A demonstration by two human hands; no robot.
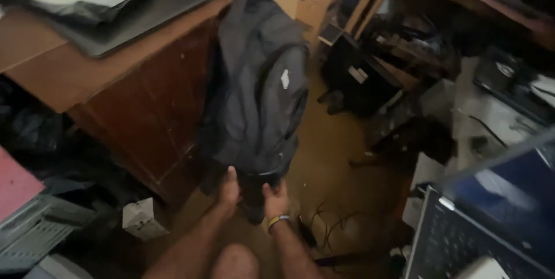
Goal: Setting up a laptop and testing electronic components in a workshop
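Gripping the backpack point(257, 82) by its lower edge, the left hand point(229, 189) and right hand point(275, 198) close on the fabric side by side, so it hangs off the floor at twelve o'clock, beside the desk point(87, 65) at ten o'clock; a laptop point(485, 221) sits at four o'clock

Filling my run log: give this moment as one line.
left hand: grips backpack bottom | right hand: grips backpack bottom | backpack: dark grey, held up beside wooden desk | cables on floor

Matt grey cloth backpack point(257, 82), glossy brown wooden desk point(144, 105), seemingly smooth floor point(324, 157)
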